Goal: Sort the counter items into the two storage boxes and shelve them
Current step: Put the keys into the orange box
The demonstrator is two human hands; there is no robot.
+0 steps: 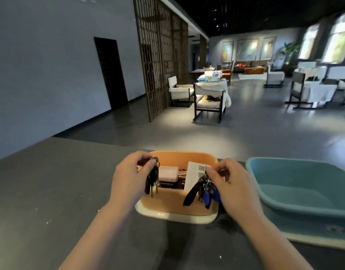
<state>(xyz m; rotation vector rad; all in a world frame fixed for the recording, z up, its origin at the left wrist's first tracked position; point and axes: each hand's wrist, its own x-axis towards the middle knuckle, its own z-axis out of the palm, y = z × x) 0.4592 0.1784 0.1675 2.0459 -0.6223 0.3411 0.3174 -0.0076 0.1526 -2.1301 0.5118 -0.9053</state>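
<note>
I see my left hand (129, 178) pinching a key bunch (152, 178) that hangs under its fingers (148, 164) over the orange box (179, 208). My right hand (234, 184) pinches a second key bunch (204, 190) there; the blue box (300, 193) sits right of them on the bench (51, 191).

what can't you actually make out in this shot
Head view only:
- Bottom of the orange box: hidden by both key bunches and the white card.
- Print on the white card: too small, partly behind the right hand.
- Blue box: right end cut off by the frame edge.
- Key count in the left hand: bunched together and blurred.
- Any shelf: not in view.
</note>
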